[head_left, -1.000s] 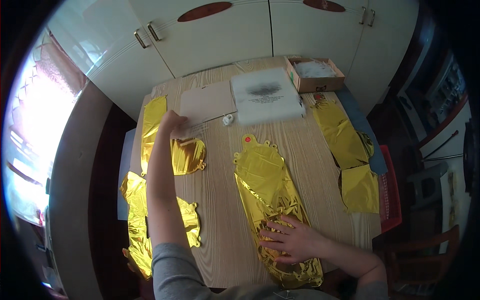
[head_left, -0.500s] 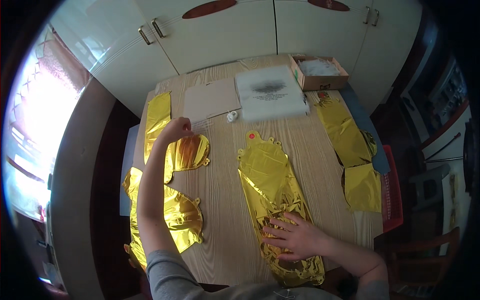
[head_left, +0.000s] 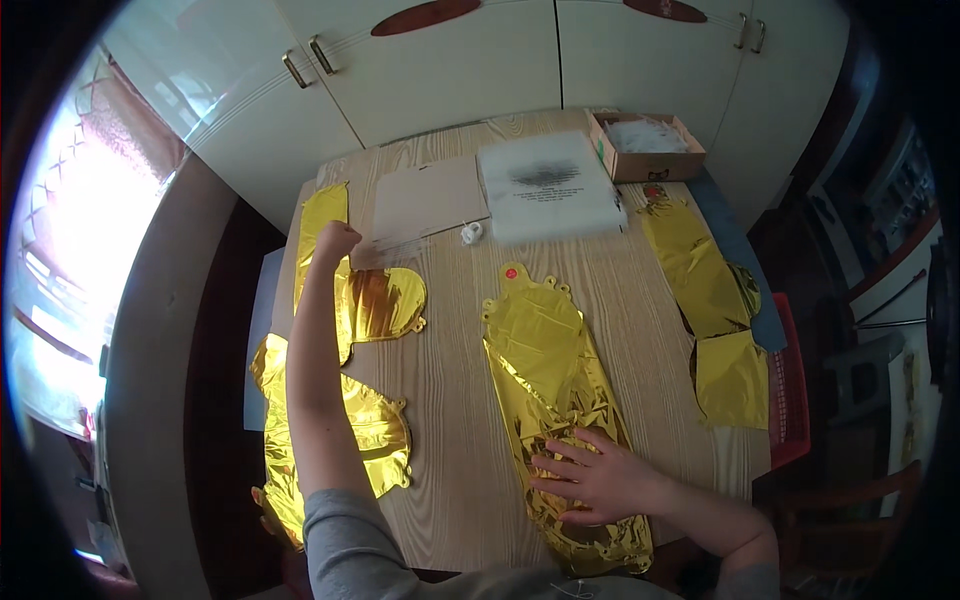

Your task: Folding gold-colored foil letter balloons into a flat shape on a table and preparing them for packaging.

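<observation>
My right hand point(head_left: 608, 483) lies flat with fingers spread on a crumpled gold foil balloon point(head_left: 535, 345), folded into a long shape at the middle of the table. A red dot marks the tab at its far end. My left arm reaches across the left side, and its hand point(head_left: 339, 239) is closed over the far-left gold foil balloon point(head_left: 385, 303); whatever its fingers hold is hidden. Nearer to me, under that forearm, spreads another gold foil balloon point(head_left: 375, 435) with small tabs along its edge.
More gold foil point(head_left: 695, 270) lies along the right edge. Toward the back are a beige card point(head_left: 430, 200), a white printed plastic bag point(head_left: 550, 190), a small white coil point(head_left: 472, 233) and a cardboard box point(head_left: 655, 165) holding clear plastic. A red basket point(head_left: 790, 390) stands beyond the right edge.
My left hand has moved a little away from me and to the left, its fingers now drawn into a fist. The right hand stays on the middle balloon. The whole view has shifted slightly.
</observation>
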{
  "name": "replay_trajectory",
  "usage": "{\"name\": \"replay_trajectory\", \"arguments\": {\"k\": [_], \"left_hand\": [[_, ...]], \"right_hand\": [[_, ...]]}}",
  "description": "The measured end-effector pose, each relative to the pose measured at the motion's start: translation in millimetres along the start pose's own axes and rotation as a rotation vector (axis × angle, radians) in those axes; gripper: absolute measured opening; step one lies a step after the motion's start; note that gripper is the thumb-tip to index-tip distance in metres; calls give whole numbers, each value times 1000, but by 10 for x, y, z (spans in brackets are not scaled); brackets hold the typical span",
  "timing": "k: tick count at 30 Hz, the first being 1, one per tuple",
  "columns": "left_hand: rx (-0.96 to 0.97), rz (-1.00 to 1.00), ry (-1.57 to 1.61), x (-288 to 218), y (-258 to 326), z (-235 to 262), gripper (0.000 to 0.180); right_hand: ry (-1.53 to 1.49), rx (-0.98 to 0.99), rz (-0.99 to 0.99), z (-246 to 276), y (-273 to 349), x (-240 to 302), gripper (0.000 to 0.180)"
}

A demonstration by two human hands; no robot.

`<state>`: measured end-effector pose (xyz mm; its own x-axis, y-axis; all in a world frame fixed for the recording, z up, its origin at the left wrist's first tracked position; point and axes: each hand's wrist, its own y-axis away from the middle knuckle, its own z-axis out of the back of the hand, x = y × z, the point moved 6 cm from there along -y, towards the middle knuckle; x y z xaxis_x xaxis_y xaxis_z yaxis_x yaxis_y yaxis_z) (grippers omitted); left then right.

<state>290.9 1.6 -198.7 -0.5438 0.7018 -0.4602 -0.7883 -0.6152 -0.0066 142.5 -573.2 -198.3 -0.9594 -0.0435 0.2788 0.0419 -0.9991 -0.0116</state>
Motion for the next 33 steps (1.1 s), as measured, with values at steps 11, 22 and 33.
{"name": "replay_trajectory", "arguments": {"k": [11,22,33], "left_hand": [[134,298,-27,-336,-13,-146,32],[240,-563,-752,-751,233,-232,46],[289,-628,-913,-843,162,-294,30]], "right_hand": [[-32,-29,2,7,4,-20,59],[-41,-31,-12,3,5,-21,58],[-42,-25,-16,-10,11,-31,59]]}}
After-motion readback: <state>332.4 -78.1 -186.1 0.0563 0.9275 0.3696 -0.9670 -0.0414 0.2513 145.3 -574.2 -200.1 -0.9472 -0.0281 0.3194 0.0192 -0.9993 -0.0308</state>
